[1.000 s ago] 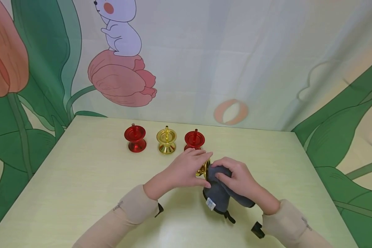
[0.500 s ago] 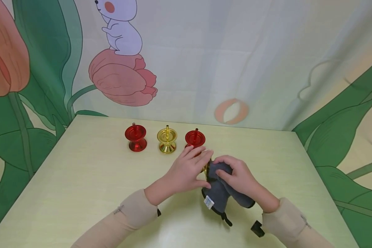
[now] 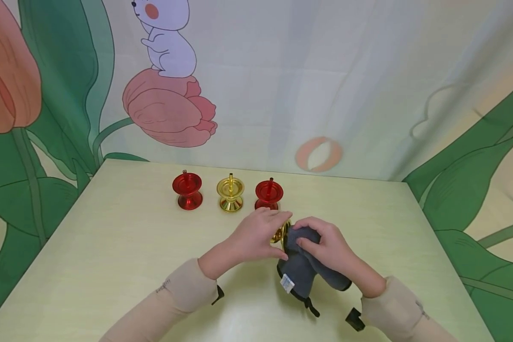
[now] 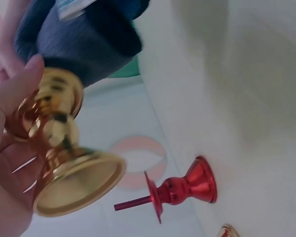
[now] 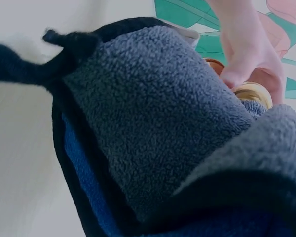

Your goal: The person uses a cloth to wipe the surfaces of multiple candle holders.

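Observation:
My left hand grips a shiny gold candle holder by its dish, with the thumb and fingers at the rim. The holder is tilted on its side, its round hollow base facing the left wrist camera. In the head view most of it hides behind the left hand. My right hand pinches a folded grey-blue towel against the dish side of the holder. Fluffy grey fabric with black edging and a blue underside fills the right wrist view. A white label and a black loop hang from the towel's lower end.
Behind the hands, a red candle holder, a gold one and another red one stand upright in a row on the pale table. A printed curtain hangs at the table's back edge.
My left hand and the gold candle holder dip and turn slightly, after a small rise half a second ago. The towel's lower end has swung a little left. My right hand stays nearly still.

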Demonstrator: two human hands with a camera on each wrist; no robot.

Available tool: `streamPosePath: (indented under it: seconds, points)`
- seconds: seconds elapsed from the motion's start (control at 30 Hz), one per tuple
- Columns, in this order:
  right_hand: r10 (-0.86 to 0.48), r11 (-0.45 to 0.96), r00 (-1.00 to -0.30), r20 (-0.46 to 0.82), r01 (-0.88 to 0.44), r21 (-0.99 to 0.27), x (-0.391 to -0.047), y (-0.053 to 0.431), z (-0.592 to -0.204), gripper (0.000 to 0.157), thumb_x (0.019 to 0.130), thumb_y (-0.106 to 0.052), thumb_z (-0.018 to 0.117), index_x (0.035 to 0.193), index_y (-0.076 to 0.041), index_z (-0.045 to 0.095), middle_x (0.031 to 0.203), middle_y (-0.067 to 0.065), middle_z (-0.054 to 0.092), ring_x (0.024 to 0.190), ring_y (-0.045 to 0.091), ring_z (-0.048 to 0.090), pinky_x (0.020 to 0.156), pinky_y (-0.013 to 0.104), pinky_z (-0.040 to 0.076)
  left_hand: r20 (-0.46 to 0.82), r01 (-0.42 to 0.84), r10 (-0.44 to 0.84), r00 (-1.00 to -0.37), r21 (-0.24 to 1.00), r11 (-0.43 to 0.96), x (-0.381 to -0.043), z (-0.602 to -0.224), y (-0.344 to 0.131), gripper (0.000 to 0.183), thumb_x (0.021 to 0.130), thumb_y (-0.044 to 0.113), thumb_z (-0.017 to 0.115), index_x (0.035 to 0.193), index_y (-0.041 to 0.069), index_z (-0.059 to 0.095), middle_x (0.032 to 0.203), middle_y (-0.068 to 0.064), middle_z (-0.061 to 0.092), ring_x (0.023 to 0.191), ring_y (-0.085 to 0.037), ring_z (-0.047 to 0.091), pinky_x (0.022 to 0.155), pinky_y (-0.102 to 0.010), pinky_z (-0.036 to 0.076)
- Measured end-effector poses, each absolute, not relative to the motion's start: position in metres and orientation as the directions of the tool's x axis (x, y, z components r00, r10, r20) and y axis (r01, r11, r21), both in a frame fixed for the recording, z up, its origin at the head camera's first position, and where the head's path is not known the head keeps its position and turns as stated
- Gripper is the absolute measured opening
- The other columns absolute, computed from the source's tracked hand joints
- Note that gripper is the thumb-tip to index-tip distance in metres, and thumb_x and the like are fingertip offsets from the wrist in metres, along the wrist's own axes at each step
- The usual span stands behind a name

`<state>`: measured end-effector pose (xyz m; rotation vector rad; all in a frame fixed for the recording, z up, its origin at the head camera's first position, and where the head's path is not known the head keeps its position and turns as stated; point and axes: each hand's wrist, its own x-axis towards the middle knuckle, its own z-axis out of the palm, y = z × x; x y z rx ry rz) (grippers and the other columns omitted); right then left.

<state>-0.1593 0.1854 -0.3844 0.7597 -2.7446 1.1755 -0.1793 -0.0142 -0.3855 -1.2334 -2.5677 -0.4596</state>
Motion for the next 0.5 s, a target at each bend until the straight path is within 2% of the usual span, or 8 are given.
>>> streamPosePath:
  seconds: [0.1, 0.2, 0.3, 0.5]
  points:
    - [-0.371, 0.573, -0.907, 0.197, -0.391, -0.721, -0.161, 0.185, -0.386, 0.023, 0.078, -0.002, 0.062, 0.1, -0.009, 0.061, 0.102, 0.006, 0.063, 0.093, 0.018, 0.058, 0.081, 0.028, 0.047, 0.487, 0.793, 0.68, -0.548, 0.045, 0.607, -0.176, -0.397, -0.013, 0.083, 0.06, 0.05, 0.075, 0.124, 0.006, 0.046, 0.12, -0.003, 0.057, 0.109, -0.016, 0.053, 0.098, -0.033, 0.037]
    - [-0.368, 0.556, -0.915, 0.166, -0.36, -0.749, -0.162, 0.186, -0.387, 0.022, 0.079, -0.003, 0.062, 0.1, -0.01, 0.06, 0.101, 0.006, 0.063, 0.091, 0.016, 0.057, 0.08, 0.025, 0.046, 0.527, 0.79, 0.673, -0.519, -0.005, 0.613, -0.173, -0.403, -0.014, 0.085, 0.061, 0.051, 0.074, 0.127, 0.006, 0.043, 0.123, -0.004, 0.055, 0.112, -0.017, 0.051, 0.098, -0.034, 0.037]
    - [-0.395, 0.554, -0.906, 0.156, -0.37, -0.746, -0.162, 0.186, -0.387, 0.022, 0.08, -0.004, 0.062, 0.1, -0.01, 0.06, 0.101, 0.005, 0.063, 0.089, 0.014, 0.056, 0.079, 0.025, 0.046, 0.472, 0.805, 0.691, -0.548, 0.07, 0.59, -0.173, -0.402, -0.019, 0.09, 0.061, 0.054, 0.072, 0.13, 0.006, 0.04, 0.128, -0.004, 0.051, 0.116, -0.018, 0.048, 0.098, -0.034, 0.037]
    - [-0.468, 0.529, -0.853, 0.232, -0.481, -0.699, -0.159, 0.186, -0.386, 0.024, 0.076, -0.001, 0.064, 0.098, -0.012, 0.061, 0.098, 0.002, 0.063, 0.088, 0.01, 0.057, 0.077, 0.025, 0.047, 0.221, 0.761, 0.734, -0.642, 0.297, 0.577, -0.182, -0.387, -0.027, 0.099, 0.063, 0.06, 0.067, 0.137, 0.006, 0.03, 0.13, -0.002, 0.048, 0.118, -0.017, 0.046, 0.098, -0.035, 0.036]
